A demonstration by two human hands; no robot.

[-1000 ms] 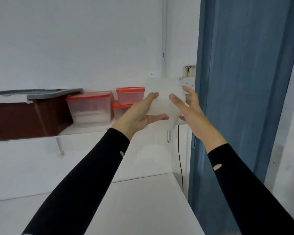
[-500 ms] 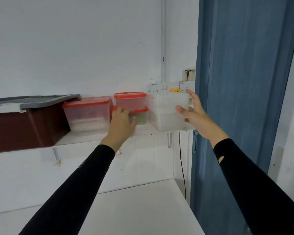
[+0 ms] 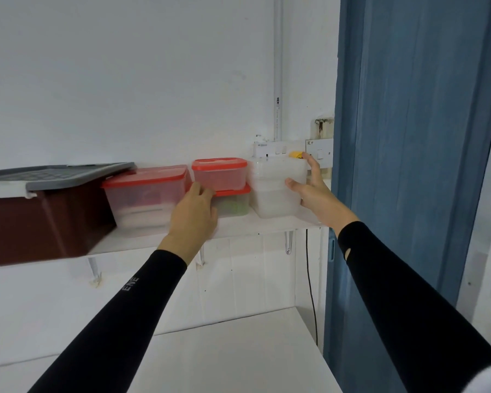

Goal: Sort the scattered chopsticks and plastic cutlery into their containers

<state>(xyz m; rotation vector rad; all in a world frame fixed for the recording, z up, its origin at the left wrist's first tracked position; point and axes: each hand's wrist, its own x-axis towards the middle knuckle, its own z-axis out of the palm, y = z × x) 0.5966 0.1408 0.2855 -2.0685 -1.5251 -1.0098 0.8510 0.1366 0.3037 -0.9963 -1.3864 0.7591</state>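
The fingers of the right hand are spreading along the right side of the white container, while the thumb is lying across its front face, so the hand is clasping the container's front right corner between thumb and fingers. The white container is standing at the right end of the shelf, its walls too cloudy to show what is lying inside. The fingers of the left hand are reaching forward against the left end of the lower red-lidded box, the back of the hand facing the camera. The fingertips are hiding behind it, so whether they are gripping or only touching cannot be told. The upper red-lidded box is sitting stacked on the lower one, just beside the white container. The large red-lidded box is standing to the left of the stack, and a brown bin under a tilted grey lid is occupying the shelf's left end. Both arms are wearing black sleeves. A wall socket is showing behind the white container, a black cable is hanging below the shelf beside the blue door, and a white counter is lying underneath
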